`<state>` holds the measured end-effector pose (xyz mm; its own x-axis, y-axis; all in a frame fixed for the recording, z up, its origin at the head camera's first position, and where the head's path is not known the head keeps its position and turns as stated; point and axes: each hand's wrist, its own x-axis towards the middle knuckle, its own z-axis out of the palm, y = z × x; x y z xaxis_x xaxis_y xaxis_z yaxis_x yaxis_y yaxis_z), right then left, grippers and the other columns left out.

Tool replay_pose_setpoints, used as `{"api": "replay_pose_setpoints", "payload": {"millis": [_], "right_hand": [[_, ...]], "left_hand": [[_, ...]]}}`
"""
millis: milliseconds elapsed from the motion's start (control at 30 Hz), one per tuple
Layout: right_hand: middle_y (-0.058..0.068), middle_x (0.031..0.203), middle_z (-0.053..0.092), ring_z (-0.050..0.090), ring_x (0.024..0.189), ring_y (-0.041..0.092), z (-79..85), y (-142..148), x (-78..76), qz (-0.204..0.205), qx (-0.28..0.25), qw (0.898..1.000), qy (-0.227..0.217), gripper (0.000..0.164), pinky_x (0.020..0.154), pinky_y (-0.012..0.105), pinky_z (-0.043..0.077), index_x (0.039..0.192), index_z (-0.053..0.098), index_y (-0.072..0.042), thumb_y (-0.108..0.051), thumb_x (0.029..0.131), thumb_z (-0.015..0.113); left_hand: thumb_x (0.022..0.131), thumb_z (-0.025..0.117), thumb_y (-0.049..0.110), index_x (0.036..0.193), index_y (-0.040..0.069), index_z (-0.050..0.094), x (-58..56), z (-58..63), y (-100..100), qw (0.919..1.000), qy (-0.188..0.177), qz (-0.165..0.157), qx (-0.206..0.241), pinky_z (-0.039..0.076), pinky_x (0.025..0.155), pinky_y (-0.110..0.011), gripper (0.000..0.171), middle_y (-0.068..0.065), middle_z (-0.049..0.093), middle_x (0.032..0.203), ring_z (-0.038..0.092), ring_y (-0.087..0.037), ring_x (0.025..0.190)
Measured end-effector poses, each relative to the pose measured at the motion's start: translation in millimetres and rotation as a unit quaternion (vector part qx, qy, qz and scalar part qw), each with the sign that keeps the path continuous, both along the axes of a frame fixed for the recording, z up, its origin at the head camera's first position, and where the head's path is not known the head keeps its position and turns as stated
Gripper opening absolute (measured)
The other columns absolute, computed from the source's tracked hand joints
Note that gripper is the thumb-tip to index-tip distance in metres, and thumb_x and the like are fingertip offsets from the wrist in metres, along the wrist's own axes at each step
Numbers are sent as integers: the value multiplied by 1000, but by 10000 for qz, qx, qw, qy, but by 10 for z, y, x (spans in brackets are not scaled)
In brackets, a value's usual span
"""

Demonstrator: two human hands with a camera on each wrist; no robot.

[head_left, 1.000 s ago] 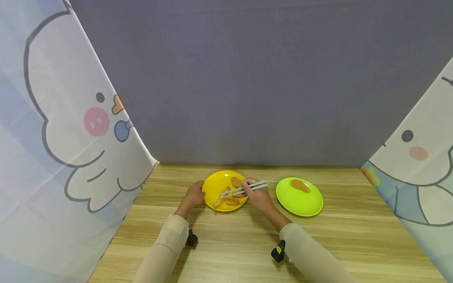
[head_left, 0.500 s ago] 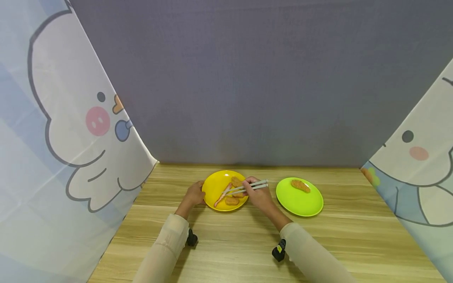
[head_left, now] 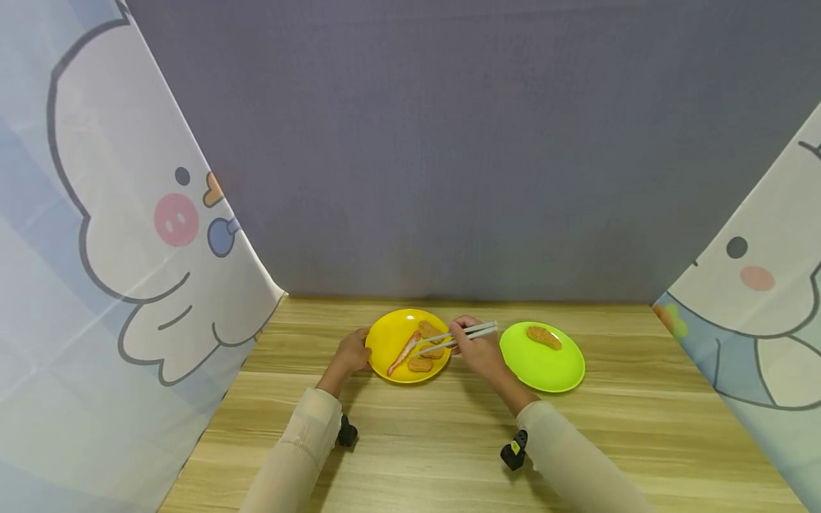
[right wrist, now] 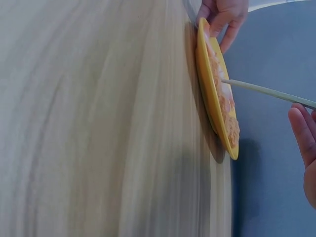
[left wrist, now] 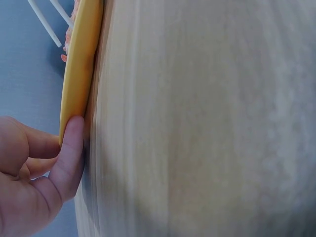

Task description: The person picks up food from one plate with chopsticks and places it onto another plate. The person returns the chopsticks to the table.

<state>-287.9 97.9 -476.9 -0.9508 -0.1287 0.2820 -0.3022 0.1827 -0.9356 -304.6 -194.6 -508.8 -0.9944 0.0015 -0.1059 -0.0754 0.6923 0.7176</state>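
Note:
A yellow plate (head_left: 383,340) bears a pink-orange shrimp (head_left: 401,355) on its left part and several brown fried pieces, one of them a ridged nugget (head_left: 420,365), on its right. My left hand (head_left: 351,350) pinches the plate's left rim, the thumb (left wrist: 73,143) against the edge in the left wrist view. A pair of pale chopsticks (head_left: 442,337) is held in my right hand (head_left: 481,350), just right of the plate. Their tips are apart, over the plate between the shrimp and the fried pieces, and grip nothing. Whether they touch the food cannot be told.
To the right stands a lime-green plate (head_left: 541,367) with one breaded brown piece (head_left: 544,338) near its back rim. Both plates lie on a wooden table (head_left: 423,449). A grey screen (head_left: 410,149) rises behind, and printed cloths (head_left: 96,285) flank the table.
The chopsticks have let go of the shrimp, which now lies slightly farther back on the plate. My right hand has drawn to the right and the tips have spread. The left hand stays put.

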Motion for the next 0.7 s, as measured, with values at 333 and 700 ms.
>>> {"api": "replay_pose_setpoints", "payload": {"millis": [333, 700], "right_hand": [[24, 82, 70, 74, 66, 26, 15, 273, -88, -330, -319, 9989, 61, 27, 58, 36, 64, 97, 66, 12, -14, 103, 58], [-5, 72, 70, 76, 63, 22, 23, 670, -128, -770, -774, 9940, 72, 31, 57, 38, 63, 99, 61, 17, -13, 103, 56]], "left_hand": [[90, 55, -7, 146, -1, 51, 6, 6, 20, 9999, -51, 16, 140, 64, 63, -35, 57, -29, 65, 129, 72, -28, 87], [90, 56, -6, 146, -2, 50, 3, 11, 21, 10000, -38, 40, -53, 64, 69, -37, 57, -28, 64, 131, 71, -33, 95]]}}
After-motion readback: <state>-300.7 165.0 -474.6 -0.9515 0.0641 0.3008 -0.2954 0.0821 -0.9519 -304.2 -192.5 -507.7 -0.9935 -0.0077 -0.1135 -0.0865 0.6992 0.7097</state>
